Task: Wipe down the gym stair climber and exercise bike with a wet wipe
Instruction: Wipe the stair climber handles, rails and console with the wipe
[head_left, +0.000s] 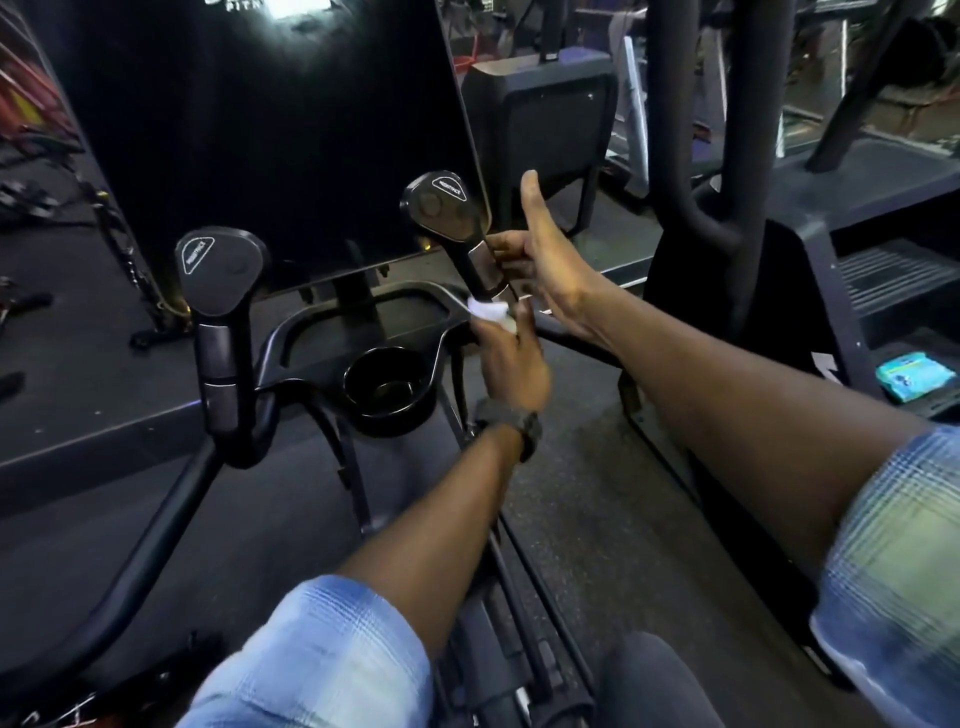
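We saw an empty cup holder (385, 383), then our left hand (511, 364) pinching the white wet wipe (488, 312) against the right handle (475, 260), which our right hand's (545, 260) fingers (506, 244) gripped, thumb raised.

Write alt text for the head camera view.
A person's left hand presses a white wet wipe to the base of an exercise bike's right handle, which the right hand grips, thumb up. The left handle and a cup holder sit nearby; a blue wipes pack lies on the stair climber.
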